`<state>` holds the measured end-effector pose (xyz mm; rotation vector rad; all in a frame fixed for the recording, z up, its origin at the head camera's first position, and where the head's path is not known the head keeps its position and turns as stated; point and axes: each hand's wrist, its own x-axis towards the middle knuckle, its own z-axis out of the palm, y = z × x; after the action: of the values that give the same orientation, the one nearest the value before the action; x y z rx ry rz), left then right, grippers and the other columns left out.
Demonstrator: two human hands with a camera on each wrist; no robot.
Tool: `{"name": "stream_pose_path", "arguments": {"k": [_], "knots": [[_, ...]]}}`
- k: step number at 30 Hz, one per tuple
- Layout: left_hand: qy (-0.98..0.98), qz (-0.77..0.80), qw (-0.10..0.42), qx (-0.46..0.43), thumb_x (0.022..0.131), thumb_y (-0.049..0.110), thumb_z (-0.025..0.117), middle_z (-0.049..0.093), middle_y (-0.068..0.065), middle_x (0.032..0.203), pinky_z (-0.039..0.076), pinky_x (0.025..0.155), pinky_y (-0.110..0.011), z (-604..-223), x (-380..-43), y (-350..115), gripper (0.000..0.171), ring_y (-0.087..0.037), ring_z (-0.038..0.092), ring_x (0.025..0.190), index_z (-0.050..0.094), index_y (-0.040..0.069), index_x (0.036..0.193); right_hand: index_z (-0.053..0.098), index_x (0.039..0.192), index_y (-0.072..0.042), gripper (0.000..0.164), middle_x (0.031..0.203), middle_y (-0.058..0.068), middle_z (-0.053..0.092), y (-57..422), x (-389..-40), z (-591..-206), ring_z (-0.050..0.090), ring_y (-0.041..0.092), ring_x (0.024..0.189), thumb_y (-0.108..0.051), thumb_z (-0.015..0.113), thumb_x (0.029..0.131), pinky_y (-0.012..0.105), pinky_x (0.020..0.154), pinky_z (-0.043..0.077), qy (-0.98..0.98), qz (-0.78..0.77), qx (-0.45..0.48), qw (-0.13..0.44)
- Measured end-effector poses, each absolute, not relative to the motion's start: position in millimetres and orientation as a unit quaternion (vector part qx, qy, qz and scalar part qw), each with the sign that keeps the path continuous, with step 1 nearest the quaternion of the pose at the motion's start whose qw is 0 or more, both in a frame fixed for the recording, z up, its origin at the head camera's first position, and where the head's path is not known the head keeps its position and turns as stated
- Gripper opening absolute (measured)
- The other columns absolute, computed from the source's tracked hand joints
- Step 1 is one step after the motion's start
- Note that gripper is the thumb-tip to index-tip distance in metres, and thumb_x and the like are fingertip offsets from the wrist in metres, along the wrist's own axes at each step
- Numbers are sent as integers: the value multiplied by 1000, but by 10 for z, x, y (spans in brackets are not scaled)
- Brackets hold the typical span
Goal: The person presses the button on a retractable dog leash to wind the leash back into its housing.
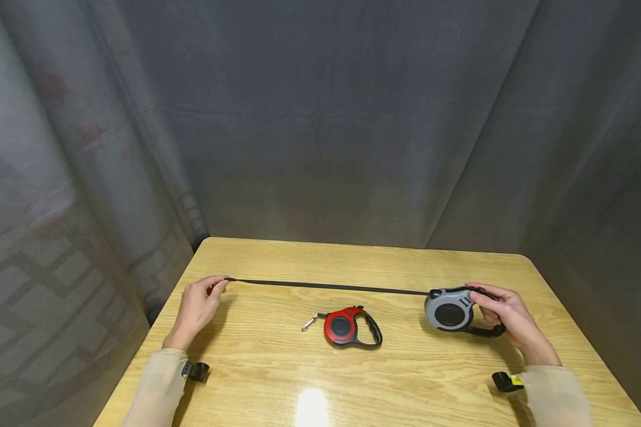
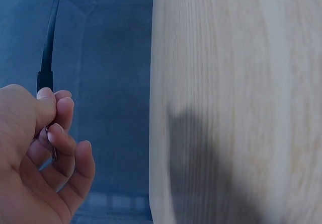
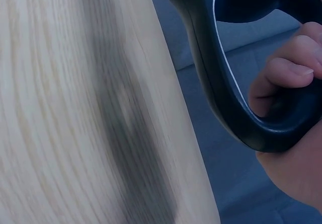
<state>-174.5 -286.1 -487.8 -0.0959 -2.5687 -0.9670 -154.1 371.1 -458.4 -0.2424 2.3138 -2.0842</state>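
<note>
My right hand [image 1: 504, 311] grips a grey and black retractable dog leash [image 1: 439, 313] by its loop handle, with fingers through the handle [image 3: 226, 93] in the right wrist view. From its housing a black strap [image 1: 326, 286] runs out straight to the left across the table. At the strap's far end my left hand [image 1: 199, 305] pinches it between thumb and fingers. In the left wrist view a metal clip [image 2: 52, 146] shows partly among the fingers, below the strap's dark sleeve [image 2: 45, 80]. Between the hands a second, red and black retractable leash [image 1: 342, 326] lies on the table.
The red leash's small metal clip [image 1: 310, 322] points left on the wooden table [image 1: 256, 373]. Grey curtains [image 1: 320, 130] hang behind the table and at both sides. Each wrist carries a small black camera [image 1: 197, 372] near the sleeve.
</note>
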Motion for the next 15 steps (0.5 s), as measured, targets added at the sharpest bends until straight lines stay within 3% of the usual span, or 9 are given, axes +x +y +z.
{"name": "stream_pose_path", "arguments": {"k": [15], "knots": [[-918,-347,188,-37,108,16,64,75,-13,84,42,63,-26,-4904,-1753,-2833,21,-9,51,63,80,2,106,80,116,-31,39,64,-5,42,3714,-1552,-4590,20,33,58,-1,57,107,45,53,16,740,-667,-85,9]]}}
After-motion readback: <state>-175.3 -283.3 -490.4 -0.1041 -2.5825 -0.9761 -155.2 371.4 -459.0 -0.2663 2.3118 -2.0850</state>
